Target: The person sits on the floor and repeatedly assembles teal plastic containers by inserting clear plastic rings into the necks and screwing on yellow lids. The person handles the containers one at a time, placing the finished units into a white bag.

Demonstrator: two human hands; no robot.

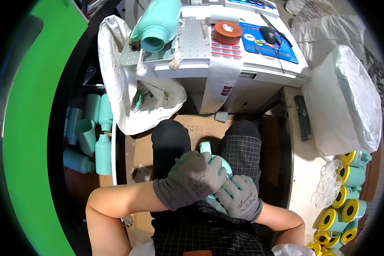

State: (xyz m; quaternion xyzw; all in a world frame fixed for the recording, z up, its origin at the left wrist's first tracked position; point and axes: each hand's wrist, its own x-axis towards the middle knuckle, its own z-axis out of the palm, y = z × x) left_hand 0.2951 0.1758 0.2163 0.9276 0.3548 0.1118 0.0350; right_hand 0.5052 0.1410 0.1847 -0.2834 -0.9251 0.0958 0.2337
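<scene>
Between my thighs, over my lap, is a teal plastic piece [226, 167] with a short handle-like tab at its far end. My left hand [199, 173], in a grey knit glove, is curled over its top. Gloved the same way, my right hand [240, 197] grips it from the near right, its fingers close to those of the left. The two hands cover most of the piece, so its full shape is hidden. A bit of teal also shows below the left hand.
A large teal bottle [159, 27] lies on a perforated metal plate [193, 40] on the bench, beside an orange tape roll [228, 33]. A white sack [119, 85] hangs at left near several teal bottles [103, 154]. Teal parts with yellow rings [350, 210] and white rings [327, 184] lie right.
</scene>
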